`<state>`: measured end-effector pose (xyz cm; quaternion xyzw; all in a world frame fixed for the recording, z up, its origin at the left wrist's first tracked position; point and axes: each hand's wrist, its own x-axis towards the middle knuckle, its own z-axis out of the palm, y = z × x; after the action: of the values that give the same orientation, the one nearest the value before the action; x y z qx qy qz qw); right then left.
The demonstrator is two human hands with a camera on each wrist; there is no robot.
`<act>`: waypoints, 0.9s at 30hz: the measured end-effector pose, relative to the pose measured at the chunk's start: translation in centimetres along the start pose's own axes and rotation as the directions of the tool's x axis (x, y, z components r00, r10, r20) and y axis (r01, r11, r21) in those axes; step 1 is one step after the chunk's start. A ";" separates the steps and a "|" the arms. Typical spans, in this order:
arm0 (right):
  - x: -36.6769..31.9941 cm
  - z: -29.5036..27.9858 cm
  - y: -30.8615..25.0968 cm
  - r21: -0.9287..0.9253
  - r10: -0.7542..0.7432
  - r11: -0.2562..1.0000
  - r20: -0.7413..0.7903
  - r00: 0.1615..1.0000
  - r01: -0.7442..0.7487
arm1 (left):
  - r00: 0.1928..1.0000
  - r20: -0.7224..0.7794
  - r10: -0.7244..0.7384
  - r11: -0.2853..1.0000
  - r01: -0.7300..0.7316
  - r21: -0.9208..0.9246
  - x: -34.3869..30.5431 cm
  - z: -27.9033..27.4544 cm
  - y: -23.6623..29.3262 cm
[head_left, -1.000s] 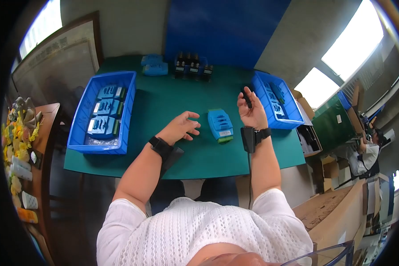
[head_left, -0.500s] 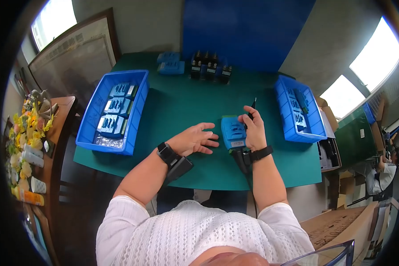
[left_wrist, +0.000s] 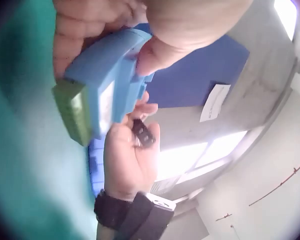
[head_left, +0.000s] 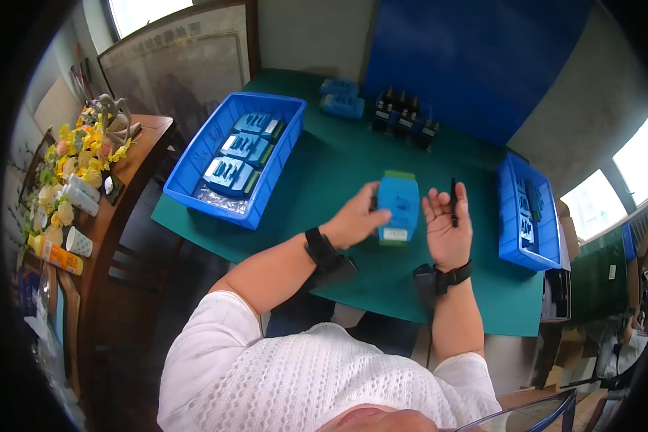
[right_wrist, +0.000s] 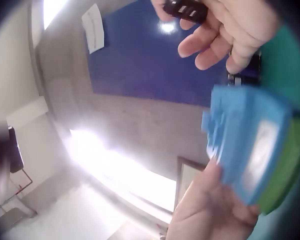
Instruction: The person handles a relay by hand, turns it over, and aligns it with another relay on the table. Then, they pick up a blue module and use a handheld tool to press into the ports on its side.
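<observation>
My left hand (head_left: pixel 354 220) grips a blue plastic module (head_left: pixel 399 196) by its left side, thumb on the top face. Green terminal strips line both ends of the module, and a white label (right_wrist: pixel 260 155) shows near one of them. In the left wrist view, the thumb (left_wrist: pixel 165 52) presses the stepped part of the housing. My right hand (head_left: pixel 448 241), palm up just right of the module, holds a slim black pen-like tool (head_left: pixel 453 205) against the thumb side. Its other fingers (right_wrist: pixel 212 52) are loosely bent and apart from the module.
A blue bin (head_left: pixel 255 216) at left holds several similar modules; another blue bin (head_left: pixel 529 255) with modules stands at right. Two blue modules (head_left: pixel 342 106) and several black parts with metal posts (head_left: pixel 405 122) sit at the back of the green table (head_left: pixel 317 180).
The module lay on the table near the right hand; now the left hand has moved right and taken hold of it. The right hand has turned palm up, keeping the black tool.
</observation>
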<state>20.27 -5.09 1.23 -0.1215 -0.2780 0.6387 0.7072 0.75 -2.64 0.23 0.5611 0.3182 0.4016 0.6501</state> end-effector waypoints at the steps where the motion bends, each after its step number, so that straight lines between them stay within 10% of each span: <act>1: 0.2 -0.4 -1.0 0.030 0.000 1.000 0.051 0.999 -0.002 | 0.995 -0.089 -0.033 0.998 0.029 -0.049 0.1 -0.3 0.6; 6: 0.8 -0.5 -2.7 0.018 -0.029 0.999 0.058 0.998 0.028 | 0.981 -0.185 -0.061 0.885 -0.033 -0.465 1.2 -3.1 0.5; 9: 1.2 -2.5 -2.3 -0.162 -0.018 0.986 0.076 0.997 0.030 | 0.990 -0.136 -0.022 0.869 -0.049 -0.493 0.9 -2.9 1.5; 27: 1.5 -3.0 -3.0 0.080 -0.096 0.989 -0.322 0.942 0.128 | 0.999 -0.015 0.031 0.929 -0.034 -0.368 0.4 -1.3 1.1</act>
<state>24.51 -3.51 0.74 -0.1711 -0.1349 0.5827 0.7829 -0.34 -1.63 1.13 0.4326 0.2308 0.4674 0.7356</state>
